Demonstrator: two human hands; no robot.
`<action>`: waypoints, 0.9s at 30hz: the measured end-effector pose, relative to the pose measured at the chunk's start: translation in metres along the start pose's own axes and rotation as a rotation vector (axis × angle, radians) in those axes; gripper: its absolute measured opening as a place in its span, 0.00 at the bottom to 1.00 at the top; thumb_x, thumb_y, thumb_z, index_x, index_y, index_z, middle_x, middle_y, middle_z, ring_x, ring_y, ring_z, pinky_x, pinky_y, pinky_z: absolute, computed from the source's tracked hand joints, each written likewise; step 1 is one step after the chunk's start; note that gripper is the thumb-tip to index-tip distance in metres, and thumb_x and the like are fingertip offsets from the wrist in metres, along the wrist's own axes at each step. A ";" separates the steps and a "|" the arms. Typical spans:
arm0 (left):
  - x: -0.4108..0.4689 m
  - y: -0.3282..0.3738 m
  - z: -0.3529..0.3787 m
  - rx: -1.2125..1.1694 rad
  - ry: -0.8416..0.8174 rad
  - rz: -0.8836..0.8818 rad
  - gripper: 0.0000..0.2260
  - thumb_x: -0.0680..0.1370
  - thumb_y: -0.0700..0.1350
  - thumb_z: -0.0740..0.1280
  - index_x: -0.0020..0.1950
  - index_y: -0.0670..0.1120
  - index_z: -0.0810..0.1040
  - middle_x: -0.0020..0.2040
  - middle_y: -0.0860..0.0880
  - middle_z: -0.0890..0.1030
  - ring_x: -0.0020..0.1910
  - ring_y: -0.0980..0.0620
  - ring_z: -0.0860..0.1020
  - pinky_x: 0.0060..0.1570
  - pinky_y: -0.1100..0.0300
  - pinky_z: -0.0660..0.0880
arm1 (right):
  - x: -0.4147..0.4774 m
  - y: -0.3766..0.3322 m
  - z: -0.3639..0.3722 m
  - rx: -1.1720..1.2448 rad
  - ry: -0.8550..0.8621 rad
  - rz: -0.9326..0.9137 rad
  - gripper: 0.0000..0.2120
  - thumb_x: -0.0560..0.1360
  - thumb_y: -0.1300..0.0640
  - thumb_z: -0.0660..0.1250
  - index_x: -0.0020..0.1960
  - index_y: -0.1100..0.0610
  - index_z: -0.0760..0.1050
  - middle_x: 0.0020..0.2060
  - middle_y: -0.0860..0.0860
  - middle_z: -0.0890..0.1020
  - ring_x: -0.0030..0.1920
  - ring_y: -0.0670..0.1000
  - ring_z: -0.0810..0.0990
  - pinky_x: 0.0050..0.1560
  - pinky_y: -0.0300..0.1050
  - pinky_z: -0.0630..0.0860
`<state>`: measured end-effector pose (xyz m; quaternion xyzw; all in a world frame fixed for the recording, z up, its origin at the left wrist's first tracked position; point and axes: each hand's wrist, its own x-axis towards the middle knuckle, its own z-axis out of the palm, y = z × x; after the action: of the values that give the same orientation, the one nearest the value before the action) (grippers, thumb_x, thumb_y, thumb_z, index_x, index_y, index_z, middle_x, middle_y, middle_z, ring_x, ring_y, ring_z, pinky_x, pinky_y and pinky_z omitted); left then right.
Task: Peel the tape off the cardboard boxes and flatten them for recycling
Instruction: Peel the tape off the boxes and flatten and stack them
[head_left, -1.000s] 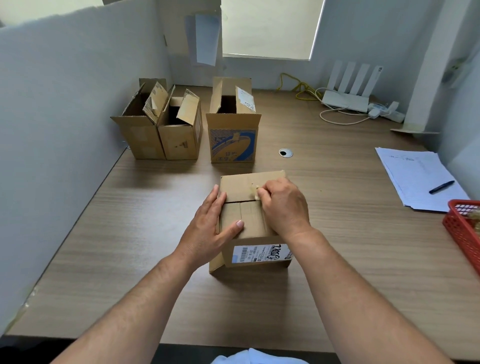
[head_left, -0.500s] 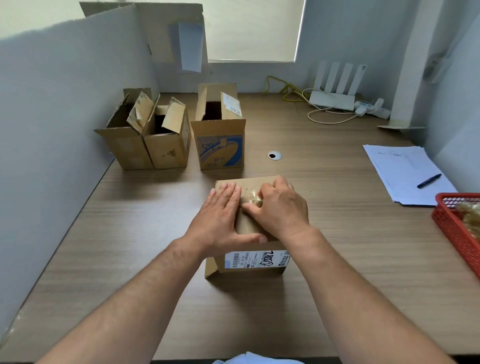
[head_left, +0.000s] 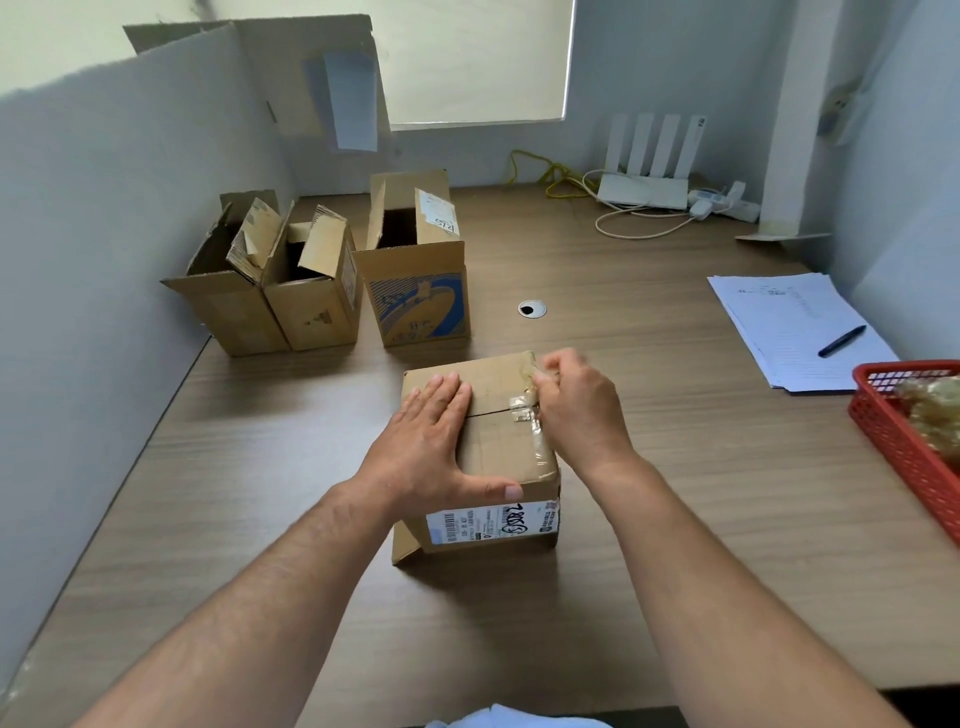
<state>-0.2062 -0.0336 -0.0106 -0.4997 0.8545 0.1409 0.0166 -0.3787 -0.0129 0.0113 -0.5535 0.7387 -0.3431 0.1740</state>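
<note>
**Small box mid-peel, three more waiting at the back**

So the box (head_left: 488, 441) sits near the middle of the wooden tabletop (head_left: 675, 519), flaps shut, with a shipping label on the near face and a loose flap poking out at its bottom left. Clear tape (head_left: 524, 410) runs wrinkled along the right part of the top seam. The left hand (head_left: 434, 441) lies flat and unclenched on the lid, thumb hooked over the front edge. The right hand (head_left: 576, 405) is pinching the tape end at the box's right edge.

Behind it, three opened boxes (head_left: 322, 275) stand in a row by the left partition. On the right there's a stack of papers (head_left: 789, 322) with a pen (head_left: 841, 341) on it, and a red basket (head_left: 909, 441) at the edge. A white router (head_left: 649, 171) with cables sits under the window.
</note>
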 end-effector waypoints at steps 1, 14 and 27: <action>0.000 0.000 0.001 -0.004 0.001 -0.006 0.61 0.56 0.81 0.52 0.79 0.49 0.38 0.79 0.52 0.37 0.76 0.56 0.35 0.70 0.60 0.32 | -0.001 0.002 -0.001 0.024 -0.002 0.026 0.07 0.80 0.56 0.60 0.56 0.58 0.72 0.44 0.53 0.79 0.45 0.55 0.76 0.41 0.43 0.67; -0.008 0.001 0.016 -0.026 0.038 -0.002 0.67 0.50 0.86 0.41 0.79 0.45 0.39 0.79 0.50 0.38 0.76 0.56 0.35 0.74 0.58 0.35 | -0.015 -0.008 0.008 -0.437 -0.074 -0.067 0.28 0.73 0.38 0.65 0.62 0.58 0.67 0.58 0.55 0.74 0.58 0.54 0.74 0.51 0.46 0.71; -0.008 0.002 0.017 0.067 -0.009 0.010 0.60 0.55 0.84 0.37 0.80 0.50 0.43 0.80 0.49 0.41 0.77 0.53 0.37 0.75 0.54 0.36 | -0.008 0.018 0.028 -0.052 -0.188 0.255 0.10 0.77 0.62 0.57 0.49 0.65 0.76 0.45 0.61 0.81 0.45 0.60 0.81 0.40 0.44 0.73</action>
<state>-0.2058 -0.0211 -0.0247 -0.4940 0.8611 0.1144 0.0364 -0.3708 -0.0119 -0.0221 -0.4893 0.7920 -0.2458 0.2700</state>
